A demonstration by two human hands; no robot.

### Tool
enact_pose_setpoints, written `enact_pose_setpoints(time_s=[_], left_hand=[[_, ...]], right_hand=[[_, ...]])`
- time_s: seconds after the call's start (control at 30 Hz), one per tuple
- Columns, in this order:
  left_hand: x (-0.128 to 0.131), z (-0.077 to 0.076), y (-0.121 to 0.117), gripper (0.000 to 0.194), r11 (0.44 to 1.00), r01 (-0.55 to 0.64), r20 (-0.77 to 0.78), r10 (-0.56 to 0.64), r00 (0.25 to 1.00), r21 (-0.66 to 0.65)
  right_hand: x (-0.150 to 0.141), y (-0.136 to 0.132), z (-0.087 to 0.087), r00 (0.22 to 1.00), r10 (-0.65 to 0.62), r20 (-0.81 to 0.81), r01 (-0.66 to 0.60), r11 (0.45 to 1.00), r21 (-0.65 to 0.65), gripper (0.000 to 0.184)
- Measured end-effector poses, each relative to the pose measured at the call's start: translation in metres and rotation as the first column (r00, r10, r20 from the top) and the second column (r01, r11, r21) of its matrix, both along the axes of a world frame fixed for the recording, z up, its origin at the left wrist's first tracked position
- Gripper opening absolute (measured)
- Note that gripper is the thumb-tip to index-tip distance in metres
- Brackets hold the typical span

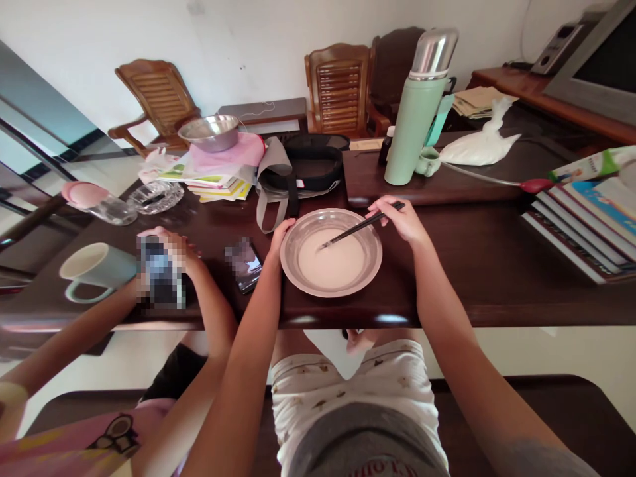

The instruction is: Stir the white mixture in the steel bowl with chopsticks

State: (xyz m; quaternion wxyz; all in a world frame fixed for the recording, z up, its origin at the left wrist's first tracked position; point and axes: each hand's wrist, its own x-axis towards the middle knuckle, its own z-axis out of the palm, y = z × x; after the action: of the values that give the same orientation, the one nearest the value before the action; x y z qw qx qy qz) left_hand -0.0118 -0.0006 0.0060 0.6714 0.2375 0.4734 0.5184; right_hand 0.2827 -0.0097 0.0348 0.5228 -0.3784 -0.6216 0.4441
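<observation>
In front of me on the dark table stands a wide metal bowl (pixel 288 255) with a whitish liquid (pixel 330 265) in it. My left hand (pixel 283 235) grips the bowl's rim on its left side. Dark chopsticks (pixel 360 225) are held in my right hand (pixel 400 218) above the bowl's right edge. They slant down to the left, and their tips touch the liquid near the bowl's middle. A phone (pixel 243 265) lies on the table left of my left forearm.
Beside me on the left, another person's hands (pixel 173 252) hold a blurred-out device. Near them are a mug (pixel 99 271) and a glass ashtray (pixel 155 197). Behind the bowl are a bag (pixel 313 165) and a green thermos (pixel 415 126). Books (pixel 586 225) are stacked at right.
</observation>
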Motion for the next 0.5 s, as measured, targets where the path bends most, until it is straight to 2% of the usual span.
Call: enact_pose_setpoints(time_s=[0.07, 0.23, 0.4, 0.5], left_hand=[[0.0005, 0.001, -0.0003, 0.021, 1.0, -0.008, 0.004, 0.008, 1.0, 0.003], [0.0006, 0.0014, -0.0003, 0.021, 1.0, 0.0, -0.008, 0.0, 1.0, -0.006], [-0.0001, 0.0001, -0.0001, 0.019, 1.0, -0.004, -0.012, 0.004, 1.0, -0.012], [-0.001, -0.0009, 0.0003, 0.018, 1.0, 0.018, -0.002, -0.018, 1.0, -0.01]], right_hand=[[0.0016, 0.0003, 0.0, 0.999, -0.047, -0.01, 0.047, 0.999, -0.007, 0.033], [-0.002, -0.0008, 0.0, 0.996, 0.086, 0.034, -0.084, 0.995, -0.056, 0.035], [0.0005, -0.0005, 0.0007, 0.999, -0.044, -0.002, 0.044, 0.999, -0.014, 0.035], [-0.0005, -0.0018, 0.0012, 0.999, 0.039, 0.012, -0.038, 0.998, -0.047, 0.035]])
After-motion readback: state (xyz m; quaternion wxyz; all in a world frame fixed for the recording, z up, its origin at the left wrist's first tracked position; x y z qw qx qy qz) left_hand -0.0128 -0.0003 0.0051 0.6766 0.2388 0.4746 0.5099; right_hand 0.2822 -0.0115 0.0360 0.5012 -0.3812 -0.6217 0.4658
